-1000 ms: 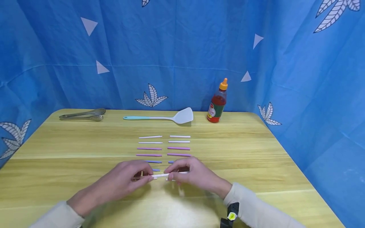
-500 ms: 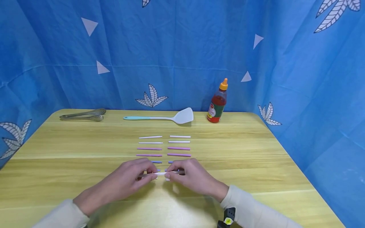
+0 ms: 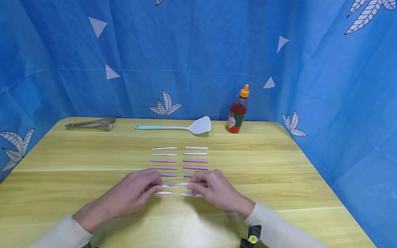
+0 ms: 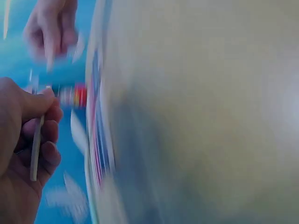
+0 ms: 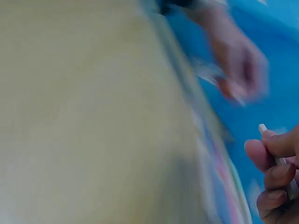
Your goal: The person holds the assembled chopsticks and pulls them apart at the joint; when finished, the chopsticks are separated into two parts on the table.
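My left hand (image 3: 136, 191) pinches a slim white stick piece (image 4: 36, 149); only its short end shows past the fingertips in the head view. My right hand (image 3: 215, 189) pinches another white piece (image 3: 184, 184), its end pointing left. A gap separates the two held pieces. Both hands are just above the table. Below them lie a left white piece (image 3: 163, 193) with a narrower right end and a right white piece (image 3: 187, 195). Behind the hands are blue pieces (image 3: 169, 175), partly covered by the fingers.
Two columns of pieces continue backward: pink ones (image 3: 194, 161), then white ones (image 3: 195, 153). Along the back of the wooden table (image 3: 279, 179) lie metal tongs (image 3: 90, 124) and a white spatula (image 3: 199, 126). A red sauce bottle (image 3: 237, 114) stands near a blue curtain (image 3: 192, 41).
One white stick spanned both hands before; now each hand holds a separate piece. The hands have moved apart, uncovering the white pieces below.
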### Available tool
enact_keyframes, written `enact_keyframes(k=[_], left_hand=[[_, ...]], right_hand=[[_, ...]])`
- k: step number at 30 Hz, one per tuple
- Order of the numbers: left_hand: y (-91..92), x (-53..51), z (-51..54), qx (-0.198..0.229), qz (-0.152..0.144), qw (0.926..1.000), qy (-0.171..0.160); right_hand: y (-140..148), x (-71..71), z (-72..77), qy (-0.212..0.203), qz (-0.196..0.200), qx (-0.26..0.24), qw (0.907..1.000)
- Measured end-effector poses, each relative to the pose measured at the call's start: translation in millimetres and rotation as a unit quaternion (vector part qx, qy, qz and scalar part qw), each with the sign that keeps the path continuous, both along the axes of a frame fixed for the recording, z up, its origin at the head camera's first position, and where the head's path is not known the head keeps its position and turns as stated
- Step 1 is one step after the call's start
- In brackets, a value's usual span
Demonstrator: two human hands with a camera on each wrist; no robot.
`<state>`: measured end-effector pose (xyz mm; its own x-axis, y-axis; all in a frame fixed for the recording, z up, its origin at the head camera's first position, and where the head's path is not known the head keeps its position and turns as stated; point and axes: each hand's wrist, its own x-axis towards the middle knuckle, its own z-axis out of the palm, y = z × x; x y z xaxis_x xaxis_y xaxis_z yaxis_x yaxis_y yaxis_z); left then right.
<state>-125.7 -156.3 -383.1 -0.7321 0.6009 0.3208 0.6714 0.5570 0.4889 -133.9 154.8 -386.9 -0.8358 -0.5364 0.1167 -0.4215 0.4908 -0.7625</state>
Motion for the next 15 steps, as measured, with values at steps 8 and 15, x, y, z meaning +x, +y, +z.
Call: enact_keyframes(k=[8,15], left_hand=[[-48.7,-5.4,6.5,-0.052,0.09,0.9925,-0.064],[-28.1,1.5,0.3,-0.099,0.044,0.9936,-0.032]], right_hand=[[44,-5.8,1.8,-0.015,-0.06,0.003,0.9981],[29,7.3,-2.7,0.06,-0.01,0.028,0.9978]])
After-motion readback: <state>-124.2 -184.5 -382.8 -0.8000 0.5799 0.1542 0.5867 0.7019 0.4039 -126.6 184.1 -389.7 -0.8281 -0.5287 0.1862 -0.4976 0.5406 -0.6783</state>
